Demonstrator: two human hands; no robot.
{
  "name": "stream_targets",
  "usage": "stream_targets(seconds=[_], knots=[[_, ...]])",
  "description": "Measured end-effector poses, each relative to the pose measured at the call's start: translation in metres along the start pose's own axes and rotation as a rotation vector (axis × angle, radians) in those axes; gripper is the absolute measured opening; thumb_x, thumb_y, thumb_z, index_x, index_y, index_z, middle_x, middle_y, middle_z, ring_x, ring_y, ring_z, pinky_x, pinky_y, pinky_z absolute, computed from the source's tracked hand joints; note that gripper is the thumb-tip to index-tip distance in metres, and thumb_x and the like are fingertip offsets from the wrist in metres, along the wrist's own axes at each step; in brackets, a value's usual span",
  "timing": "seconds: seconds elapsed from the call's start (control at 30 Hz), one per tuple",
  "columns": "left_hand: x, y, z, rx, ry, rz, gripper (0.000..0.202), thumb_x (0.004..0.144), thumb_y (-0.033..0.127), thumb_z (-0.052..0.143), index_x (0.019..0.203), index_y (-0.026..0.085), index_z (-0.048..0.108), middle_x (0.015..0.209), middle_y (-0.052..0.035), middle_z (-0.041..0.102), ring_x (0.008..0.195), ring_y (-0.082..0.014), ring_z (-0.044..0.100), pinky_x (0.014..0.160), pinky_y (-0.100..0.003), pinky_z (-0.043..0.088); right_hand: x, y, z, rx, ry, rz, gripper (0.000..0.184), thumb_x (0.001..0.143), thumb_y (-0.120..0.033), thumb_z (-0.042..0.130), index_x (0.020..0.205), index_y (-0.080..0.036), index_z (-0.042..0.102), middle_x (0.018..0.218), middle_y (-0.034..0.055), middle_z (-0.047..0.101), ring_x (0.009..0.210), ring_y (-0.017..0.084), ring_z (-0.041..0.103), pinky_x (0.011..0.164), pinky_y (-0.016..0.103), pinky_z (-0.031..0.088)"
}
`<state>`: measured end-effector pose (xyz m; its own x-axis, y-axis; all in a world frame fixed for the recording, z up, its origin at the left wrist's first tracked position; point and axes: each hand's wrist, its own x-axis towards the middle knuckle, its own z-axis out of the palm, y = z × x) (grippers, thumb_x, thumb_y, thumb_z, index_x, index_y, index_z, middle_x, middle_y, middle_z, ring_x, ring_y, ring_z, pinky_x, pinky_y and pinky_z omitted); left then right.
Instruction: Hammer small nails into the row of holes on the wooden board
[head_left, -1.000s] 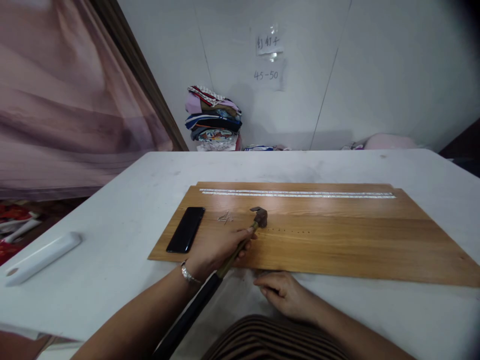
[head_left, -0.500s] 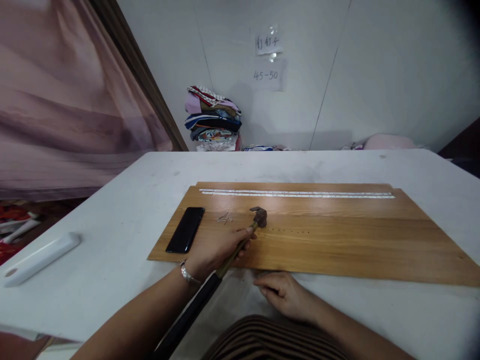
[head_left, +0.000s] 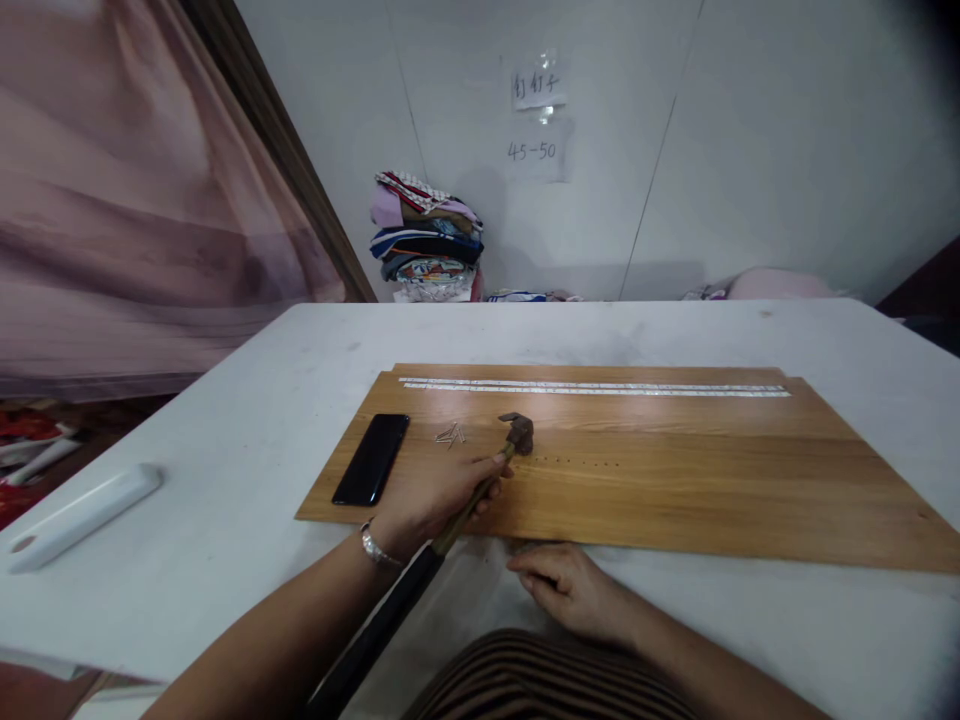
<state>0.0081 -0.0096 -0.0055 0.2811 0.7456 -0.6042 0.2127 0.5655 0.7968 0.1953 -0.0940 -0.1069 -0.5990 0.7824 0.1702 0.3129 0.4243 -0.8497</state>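
A claw hammer (head_left: 480,492) is gripped by my left hand (head_left: 442,492), close below its rusty head, with the black-sleeved handle slanting back toward my body. The head rests over a wooden board (head_left: 712,490), beside a row of small dark nail heads or holes (head_left: 577,461). Several loose nails (head_left: 450,433) lie in a small pile beyond my left hand. My right hand (head_left: 570,590) rests by the board's front edge with its fingers curled in and nothing visible in them.
A black phone (head_left: 371,460) lies on the board's left part. Two pale marked strips (head_left: 592,388) run along its far side. A long white object (head_left: 86,518) lies on the white table (head_left: 225,420) at left. Folded clothes (head_left: 427,240) are stacked beyond the table.
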Motion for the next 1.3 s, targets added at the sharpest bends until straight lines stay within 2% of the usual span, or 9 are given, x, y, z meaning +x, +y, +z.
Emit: stream_targets(seconds=[0.37, 0.53, 0.63, 0.83, 1.13, 1.3], knots=[[0.0001, 0.0016, -0.0015, -0.013, -0.039, 0.006, 0.04, 0.078, 0.052, 0.056, 0.093, 0.015, 0.058, 0.061, 0.0053, 0.049, 0.046, -0.0048, 0.039, 0.045, -0.019, 0.028, 0.0005, 0.0005, -0.0001, -0.008, -0.028, 0.004, 0.031, 0.087, -0.016, 0.046, 0.108, -0.017, 0.069, 0.093, 0.0071, 0.075, 0.083, 0.017, 0.069, 0.076, 0.026, 0.053], [0.0012, -0.0012, 0.0006, 0.001, -0.007, -0.005, 0.038, 0.079, 0.049, 0.055, 0.091, 0.013, 0.06, 0.061, 0.0043, 0.05, 0.047, -0.0056, 0.04, 0.045, -0.02, 0.029, 0.0011, -0.0029, -0.0022, 0.002, -0.019, 0.011, 0.031, 0.087, -0.017, 0.047, 0.107, -0.016, 0.07, 0.095, 0.0084, 0.075, 0.086, 0.018, 0.07, 0.077, 0.027, 0.053], [0.0008, -0.0011, 0.0004, -0.02, 0.005, -0.009, 0.041, 0.077, 0.051, 0.058, 0.092, 0.013, 0.06, 0.061, 0.0044, 0.05, 0.046, -0.0053, 0.038, 0.045, -0.02, 0.028, 0.0017, -0.0035, -0.0026, -0.01, -0.03, 0.013, 0.031, 0.087, -0.016, 0.046, 0.107, -0.016, 0.069, 0.094, 0.0083, 0.075, 0.083, 0.018, 0.07, 0.076, 0.027, 0.053], [0.0002, 0.0001, -0.0039, -0.045, -0.052, -0.018, 0.046, 0.075, 0.056, 0.058, 0.095, 0.015, 0.058, 0.062, 0.0058, 0.049, 0.044, -0.0042, 0.039, 0.043, -0.019, 0.026, 0.0012, -0.0007, -0.001, -0.015, -0.03, -0.003, 0.03, 0.087, -0.015, 0.046, 0.107, -0.016, 0.069, 0.092, 0.0079, 0.074, 0.082, 0.018, 0.069, 0.074, 0.026, 0.053], [0.0012, -0.0023, 0.0005, -0.008, -0.012, 0.008, 0.042, 0.076, 0.053, 0.057, 0.091, 0.014, 0.059, 0.062, 0.0044, 0.05, 0.046, -0.0055, 0.04, 0.044, -0.02, 0.029, 0.0003, -0.0008, -0.0002, -0.004, -0.017, -0.001, 0.031, 0.087, -0.015, 0.047, 0.107, -0.016, 0.069, 0.094, 0.008, 0.075, 0.084, 0.018, 0.07, 0.076, 0.026, 0.053], [0.0007, -0.0013, -0.0033, -0.015, -0.035, 0.015, 0.044, 0.076, 0.055, 0.057, 0.094, 0.015, 0.059, 0.063, 0.0045, 0.049, 0.045, -0.0044, 0.038, 0.043, -0.019, 0.027, 0.0002, 0.0003, 0.0009, 0.005, -0.007, 0.001, 0.031, 0.086, -0.015, 0.047, 0.107, -0.016, 0.07, 0.095, 0.0088, 0.075, 0.085, 0.019, 0.07, 0.076, 0.027, 0.053]])
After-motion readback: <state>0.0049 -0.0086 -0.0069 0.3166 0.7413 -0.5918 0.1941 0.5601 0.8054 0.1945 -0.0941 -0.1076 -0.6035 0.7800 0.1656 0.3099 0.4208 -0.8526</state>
